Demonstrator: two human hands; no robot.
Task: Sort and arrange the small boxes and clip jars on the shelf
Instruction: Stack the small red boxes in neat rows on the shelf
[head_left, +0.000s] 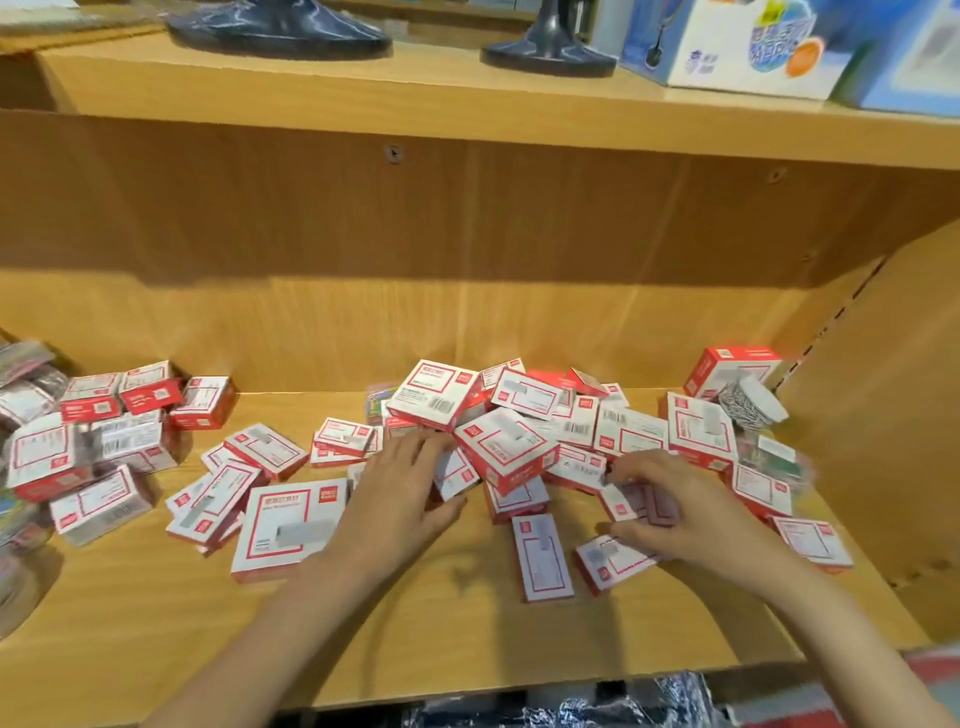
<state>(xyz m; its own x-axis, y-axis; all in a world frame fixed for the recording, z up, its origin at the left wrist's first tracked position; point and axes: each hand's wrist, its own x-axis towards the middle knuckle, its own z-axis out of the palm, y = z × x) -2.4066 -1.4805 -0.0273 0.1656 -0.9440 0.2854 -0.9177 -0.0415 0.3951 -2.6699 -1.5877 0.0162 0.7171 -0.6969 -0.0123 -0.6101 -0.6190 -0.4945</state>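
Right hand pinching small box; clip jar toppled.

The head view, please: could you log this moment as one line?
left hand: on small box | right hand: grips small boxes | pile: unsorted | clip jar: tipped, right | shelf

One head-worn camera, looking forward and down into the wooden shelf from close in front. Wide-angle, so the edges bow. Both forearms reach in from the bottom edge; the upper shelf board crosses the top. No second view here.
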